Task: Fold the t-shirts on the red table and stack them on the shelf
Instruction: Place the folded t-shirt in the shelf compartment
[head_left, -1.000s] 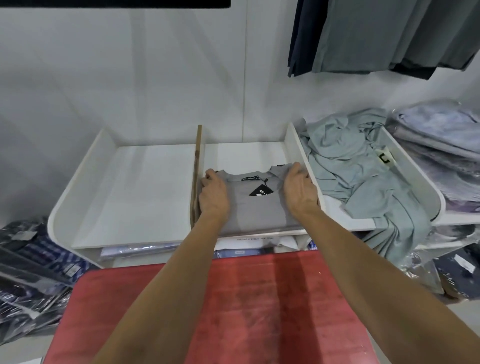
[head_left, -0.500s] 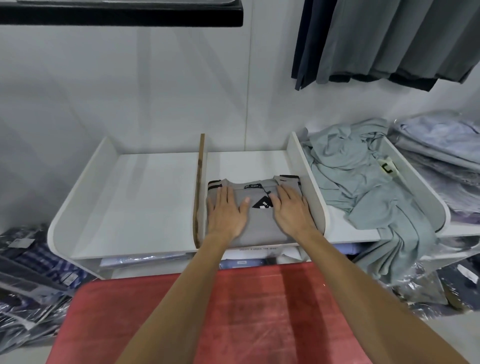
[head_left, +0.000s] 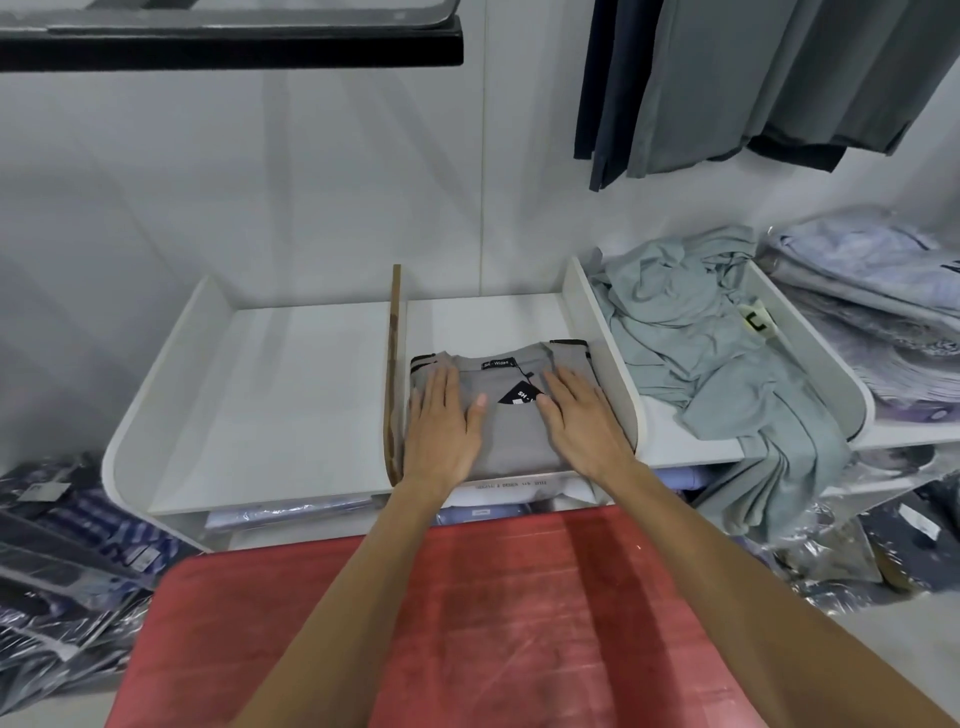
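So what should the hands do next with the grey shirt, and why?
Probably lift both hands off and reach for the next shirt. The folded grey t-shirt already lies flat in the white shelf's middle compartment, left hand and right hand resting flat on it. The red table looks bare; crumpled pale green shirts wait rightward.
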